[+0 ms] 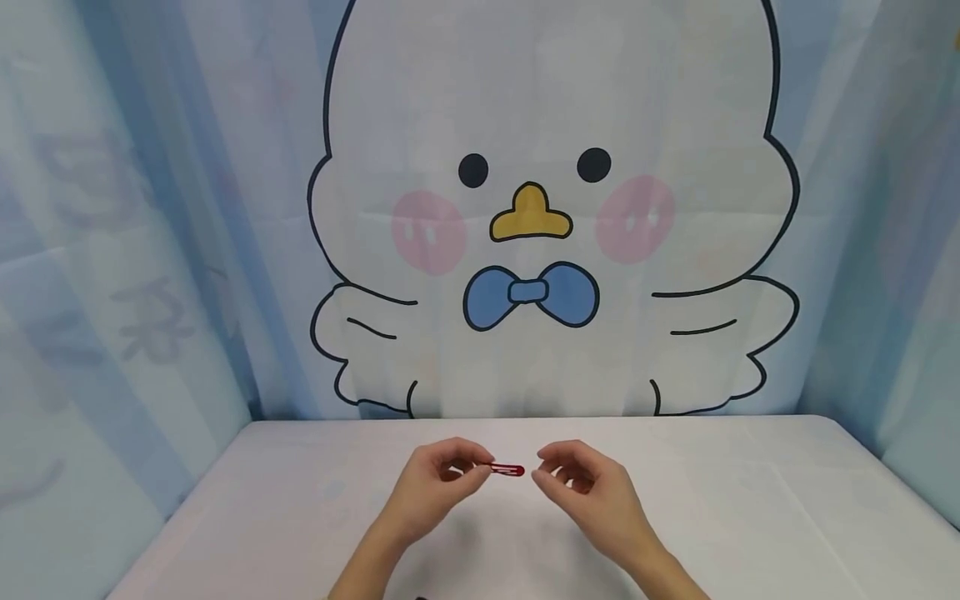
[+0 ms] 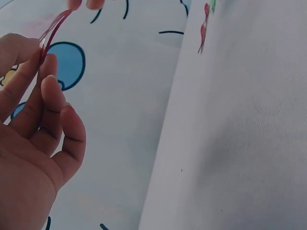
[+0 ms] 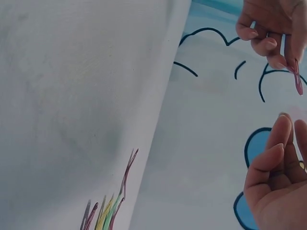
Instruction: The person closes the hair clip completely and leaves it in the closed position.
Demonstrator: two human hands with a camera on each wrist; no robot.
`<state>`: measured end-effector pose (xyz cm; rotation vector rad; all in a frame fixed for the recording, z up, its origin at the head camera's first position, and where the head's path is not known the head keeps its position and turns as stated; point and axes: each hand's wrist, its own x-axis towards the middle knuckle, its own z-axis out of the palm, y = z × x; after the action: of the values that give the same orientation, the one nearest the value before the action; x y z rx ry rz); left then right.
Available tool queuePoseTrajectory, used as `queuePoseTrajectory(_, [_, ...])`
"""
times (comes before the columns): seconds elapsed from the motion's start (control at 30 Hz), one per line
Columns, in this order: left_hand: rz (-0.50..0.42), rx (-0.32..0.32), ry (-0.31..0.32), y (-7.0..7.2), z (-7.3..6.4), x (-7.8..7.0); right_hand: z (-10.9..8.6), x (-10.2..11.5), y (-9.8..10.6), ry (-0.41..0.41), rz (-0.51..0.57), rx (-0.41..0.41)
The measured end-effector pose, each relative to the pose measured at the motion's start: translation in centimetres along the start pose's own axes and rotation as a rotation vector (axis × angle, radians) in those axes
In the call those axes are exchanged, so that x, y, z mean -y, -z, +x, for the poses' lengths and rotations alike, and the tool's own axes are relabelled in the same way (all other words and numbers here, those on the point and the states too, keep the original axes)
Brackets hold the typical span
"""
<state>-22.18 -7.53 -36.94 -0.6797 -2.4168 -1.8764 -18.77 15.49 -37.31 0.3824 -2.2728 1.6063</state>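
My left hand (image 1: 442, 485) pinches one end of a red snap hair clip (image 1: 510, 470) between thumb and fingertips, above the table. The clip's free end points right, toward my right hand (image 1: 588, 492). In the left wrist view the same hair clip (image 2: 53, 29) is seen from its side, with its thin metal strips slightly apart. My right hand's fingers are loosely bent and hold nothing. Its fingertips (image 3: 284, 116) stand a short gap from the clip's free end.
A white-covered table (image 1: 712, 508) lies under both hands. Several hair clips rest on it: red (image 3: 126, 175), green (image 3: 113, 210) and yellow (image 3: 102, 216) ones show in the right wrist view. Behind the table hangs a curtain (image 1: 525, 358) with a printed cartoon bird.
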Motion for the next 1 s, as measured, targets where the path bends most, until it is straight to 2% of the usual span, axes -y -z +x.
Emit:
queuePoseTrajectory(0.13, [-0.018,0.008,-0.006,-0.2,-0.2,-0.2,-0.1,0.1,-0.1,0.024,0.031,0.019])
queuePoseTrajectory(0.33, [-0.032,0.020,-0.059,-0.6,-0.2,-0.4,-0.3,0.2,-0.3,0.063,0.069,0.042])
queuePoseTrajectory(0.57, [-0.066,0.039,-0.106,-1.5,-0.2,-0.2,-0.4,0.5,-0.5,0.078,0.047,0.042])
queuePoseTrajectory(0.87, [-0.161,0.065,-0.049,-1.8,-0.4,-0.1,-0.5,0.3,-0.7,0.132,0.049,0.017])
queuePoseTrajectory(1.0, [-0.216,0.058,-0.031,-2.0,-0.4,0.1,-0.5,0.3,-0.9,0.138,0.029,-0.003])
